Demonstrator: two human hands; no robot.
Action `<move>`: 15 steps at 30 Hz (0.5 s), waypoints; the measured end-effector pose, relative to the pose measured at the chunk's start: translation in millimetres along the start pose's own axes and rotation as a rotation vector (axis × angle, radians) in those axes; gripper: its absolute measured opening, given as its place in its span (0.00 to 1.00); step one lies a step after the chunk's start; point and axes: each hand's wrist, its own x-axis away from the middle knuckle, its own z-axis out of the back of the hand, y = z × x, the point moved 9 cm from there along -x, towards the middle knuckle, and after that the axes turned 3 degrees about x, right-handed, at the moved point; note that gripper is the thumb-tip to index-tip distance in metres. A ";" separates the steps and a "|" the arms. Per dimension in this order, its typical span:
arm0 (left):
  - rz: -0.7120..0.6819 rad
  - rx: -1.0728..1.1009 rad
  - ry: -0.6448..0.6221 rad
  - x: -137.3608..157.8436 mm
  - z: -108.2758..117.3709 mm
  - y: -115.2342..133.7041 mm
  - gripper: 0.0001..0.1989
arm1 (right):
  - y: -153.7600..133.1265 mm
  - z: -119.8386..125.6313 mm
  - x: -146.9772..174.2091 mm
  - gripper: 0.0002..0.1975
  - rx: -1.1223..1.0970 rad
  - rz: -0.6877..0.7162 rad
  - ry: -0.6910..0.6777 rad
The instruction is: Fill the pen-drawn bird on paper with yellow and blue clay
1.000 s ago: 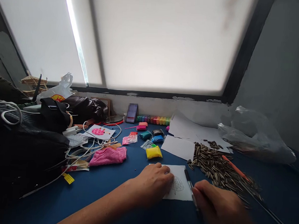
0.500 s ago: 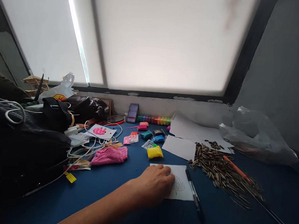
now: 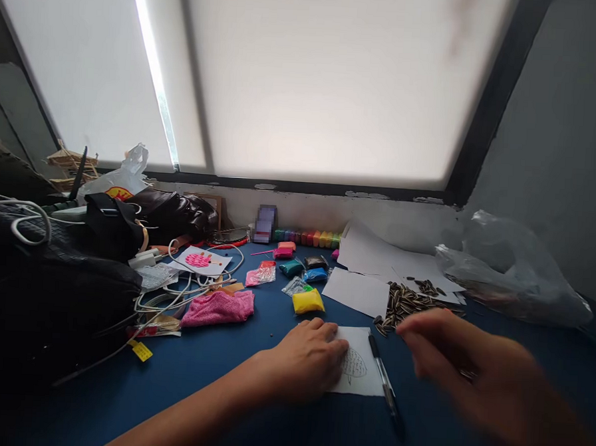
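Observation:
My left hand rests on a small sheet of white paper, its fingers bent and lying on the left part. Beside the fingers shows a leaf-like pen drawing filled with small marks; its left side is covered. A black-capped clear pen lies along the sheet's right edge. My right hand is in the air over the right of the table, smeared by motion, thumb and forefinger toward the left. It is in front of a heap of striped sunflower seeds and hides much of it. Whether it holds anything is unclear.
Beyond my left hand lie a yellow clay packet, other coloured packets and a pink cloth. White cables and a black bag crowd the left. White sheets and a clear plastic bag are at the right.
My right hand has come into view from the right, over the seeds. My left hand stays on the paper, nearly unmoved.

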 end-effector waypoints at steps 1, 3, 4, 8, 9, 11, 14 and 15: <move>-0.010 0.008 0.019 -0.5 1.2 -1.1 0.16 | -11.1 3.7 -34.9 0.12 -0.031 -0.036 -0.109; -0.026 0.030 0.049 -1.5 2.5 -3.3 0.16 | -25.5 8.9 -83.1 0.14 0.002 -0.047 -0.243; -0.034 0.042 0.055 -2.1 2.1 -4.2 0.16 | -25.7 10.0 -95.8 0.14 0.028 -0.056 -0.263; -0.036 0.067 0.078 -4.9 -3.3 -9.2 0.18 | -9.5 -8.9 -94.2 0.13 0.093 -0.089 -0.341; -0.030 0.062 0.084 -5.7 -5.1 -10.9 0.19 | -8.4 -15.8 -88.8 0.14 0.109 -0.093 -0.371; -0.024 0.048 0.088 -7.3 -8.2 -13.7 0.22 | -13.8 -28.8 -78.6 0.14 0.142 -0.096 -0.446; -0.021 0.051 0.089 -8.6 -9.2 -16.6 0.22 | -33.0 -43.8 -66.7 0.16 0.190 -0.085 -0.565; -0.021 0.059 0.091 -8.6 -8.5 -17.1 0.21 | -38.6 -47.1 -63.9 0.15 0.207 -0.078 -0.594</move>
